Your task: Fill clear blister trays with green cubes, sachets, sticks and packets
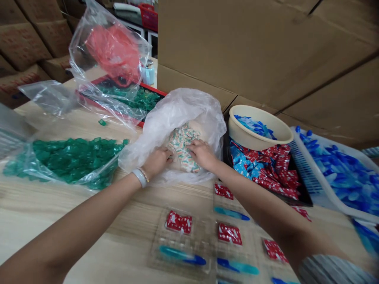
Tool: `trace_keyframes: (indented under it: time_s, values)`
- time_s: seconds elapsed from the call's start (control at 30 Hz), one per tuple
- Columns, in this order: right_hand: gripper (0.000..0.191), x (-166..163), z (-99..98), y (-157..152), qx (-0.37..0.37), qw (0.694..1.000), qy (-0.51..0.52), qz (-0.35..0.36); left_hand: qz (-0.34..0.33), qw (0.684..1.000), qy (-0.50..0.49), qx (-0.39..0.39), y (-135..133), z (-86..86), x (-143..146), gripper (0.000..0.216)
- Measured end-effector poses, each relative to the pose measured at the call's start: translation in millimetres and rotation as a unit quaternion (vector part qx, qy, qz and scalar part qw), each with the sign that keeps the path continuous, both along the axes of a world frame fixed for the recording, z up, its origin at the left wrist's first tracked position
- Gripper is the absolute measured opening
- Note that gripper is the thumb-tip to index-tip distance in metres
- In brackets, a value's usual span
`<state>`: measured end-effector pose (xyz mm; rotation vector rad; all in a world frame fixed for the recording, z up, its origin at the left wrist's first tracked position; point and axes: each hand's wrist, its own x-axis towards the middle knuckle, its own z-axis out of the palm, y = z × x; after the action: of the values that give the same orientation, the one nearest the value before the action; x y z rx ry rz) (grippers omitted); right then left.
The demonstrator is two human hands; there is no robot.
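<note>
A whitish translucent plastic bag (pixel 183 104) lies open on the table, its rim folded back around many small white, orange and green printed pieces (pixel 181 148). At the left side of the opening, my left hand (pixel 158 161) has its fingers curled over the bag's edge, touching the pieces. Opposite it, my right hand (pixel 203 154) rests its bent fingertips among the pieces; what lies between them is too small to make out. Below the bag, clear plastic trays (pixel 160 236) each hold a red packet (pixel 178 222) and a blue-and-turquoise stick-like item (pixel 182 255).
Green pieces (pixel 74 161) fill a clear bag on the left. Behind it, a red-rimmed tray (pixel 100 101) holds more green pieces. On the right are a cream tub (pixel 254 136), red and blue packets (pixel 275 169) and a white basket (pixel 322 185). Cardboard boxes (pixel 251 51) stand behind.
</note>
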<state>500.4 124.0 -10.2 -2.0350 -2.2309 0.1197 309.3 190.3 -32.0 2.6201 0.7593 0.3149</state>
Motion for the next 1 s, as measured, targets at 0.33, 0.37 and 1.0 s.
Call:
trace_keyframes:
  time_s: [0.33, 0.37, 1.0]
  values:
    - [0.024, 25, -2.1, 10, 0.006, 0.996, 0.071, -0.047, -0.001, 0.999, 0.042, -0.005, -1, 4.5, 2, 0.018]
    - [0.022, 25, -1.2, 10, -0.005, 0.997, 0.06, -0.055, 0.01, 0.999, 0.031, -0.015, -2, 6.0, 3, 0.018]
    - [0.018, 11, 0.1, 8, -0.003, 0.997, 0.007, -0.076, 0.004, 0.967, -0.14, -0.213, -7, -6.8, 50, 0.02]
